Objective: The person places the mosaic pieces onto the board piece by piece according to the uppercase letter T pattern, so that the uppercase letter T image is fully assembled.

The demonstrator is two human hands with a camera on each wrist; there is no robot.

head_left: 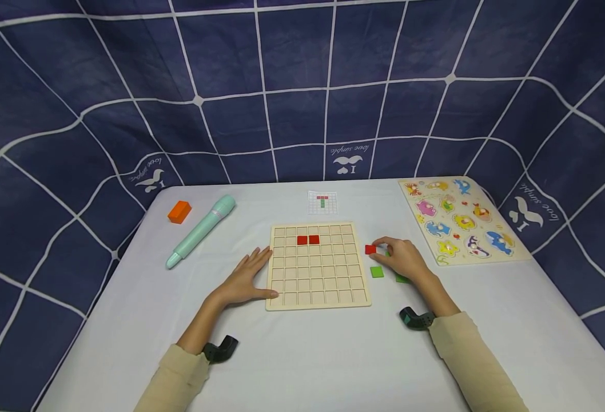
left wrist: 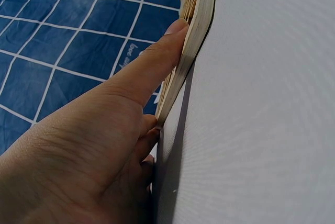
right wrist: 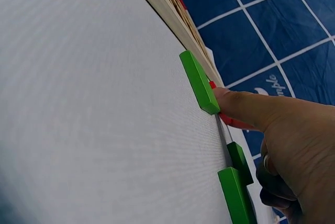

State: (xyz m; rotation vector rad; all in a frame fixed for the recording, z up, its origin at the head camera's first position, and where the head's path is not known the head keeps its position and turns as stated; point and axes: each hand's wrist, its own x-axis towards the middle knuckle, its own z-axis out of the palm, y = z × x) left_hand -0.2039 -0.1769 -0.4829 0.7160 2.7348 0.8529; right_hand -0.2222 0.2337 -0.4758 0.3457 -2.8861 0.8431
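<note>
A wooden grid board lies on the table with two red square tiles side by side in its upper part. My left hand rests at the board's left edge, fingers spread, its thumb on the rim. Just right of the board, my right hand pinches a third red tile between thumb and index finger. Close to that hand lie green tiles, some partly covered by it. In the right wrist view one green tile stands out before the fingers, while the red tile is mostly hidden.
A small card with a red and green T pattern lies behind the board. At the left are an orange block and a mint-green microphone-shaped object. An animal peg puzzle occupies the back right of the white table.
</note>
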